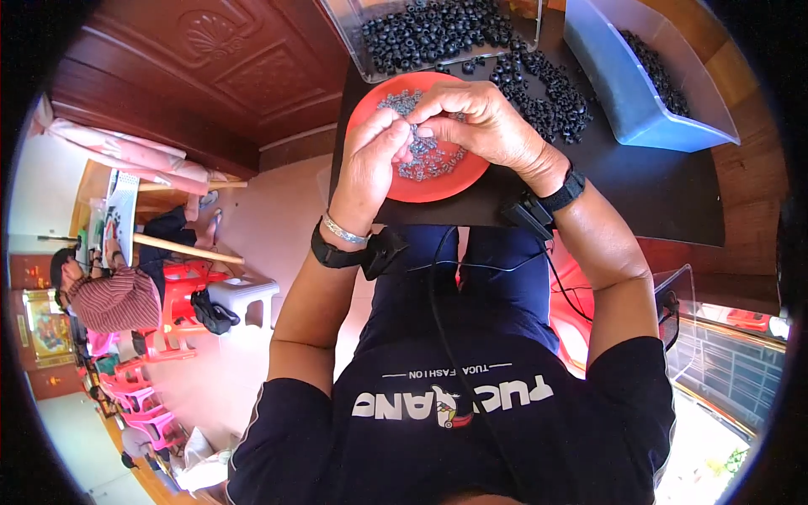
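Both my hands meet over a round orange-red dish [362,109] that holds a loose layer of small silvery metal pieces [433,162]. My left hand [373,151] comes in from the left, its thumb and fingers pinched together. From the right reaches my right hand [488,126], with thumb and index finger closed at the left fingertips. Whatever sits between the fingertips is too small and covered to name. A dark strap is around each wrist.
Behind the dish stands a clear bin [358,50] of black ring-like parts, with more black parts [547,101] heaped beside it on the dark table [665,189]. A blue bin [610,88] with small dark parts is at right. Another person [118,299] sits far left.
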`<state>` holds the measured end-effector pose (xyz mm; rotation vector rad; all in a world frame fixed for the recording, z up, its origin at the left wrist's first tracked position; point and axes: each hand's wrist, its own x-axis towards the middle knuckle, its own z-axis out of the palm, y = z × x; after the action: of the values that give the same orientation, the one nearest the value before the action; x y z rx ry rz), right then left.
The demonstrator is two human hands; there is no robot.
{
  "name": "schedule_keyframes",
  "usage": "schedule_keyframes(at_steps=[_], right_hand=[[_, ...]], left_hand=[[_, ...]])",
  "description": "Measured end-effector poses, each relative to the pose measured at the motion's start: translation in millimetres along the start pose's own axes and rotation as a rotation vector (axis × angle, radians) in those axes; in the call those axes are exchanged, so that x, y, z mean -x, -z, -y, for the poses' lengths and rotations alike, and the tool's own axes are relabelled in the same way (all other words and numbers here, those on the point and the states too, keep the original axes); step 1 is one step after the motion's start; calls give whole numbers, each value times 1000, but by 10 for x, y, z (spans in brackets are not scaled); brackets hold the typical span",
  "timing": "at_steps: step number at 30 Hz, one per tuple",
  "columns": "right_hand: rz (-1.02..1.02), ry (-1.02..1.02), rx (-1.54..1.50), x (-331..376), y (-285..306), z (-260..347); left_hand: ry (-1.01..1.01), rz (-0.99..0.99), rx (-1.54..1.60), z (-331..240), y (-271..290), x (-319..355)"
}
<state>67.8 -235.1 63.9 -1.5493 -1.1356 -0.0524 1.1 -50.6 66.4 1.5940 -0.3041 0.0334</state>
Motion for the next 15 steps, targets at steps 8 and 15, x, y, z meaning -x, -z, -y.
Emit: schedule_keyframes(at_steps=[8, 15], right_hand=[[-45, 99, 269, -4, -22, -4], [-33, 27, 294, 12, -29, 22]], left_hand=[[-99, -55, -57, 86, -24, -29], [-309, -142, -543, 2, -93, -29]])
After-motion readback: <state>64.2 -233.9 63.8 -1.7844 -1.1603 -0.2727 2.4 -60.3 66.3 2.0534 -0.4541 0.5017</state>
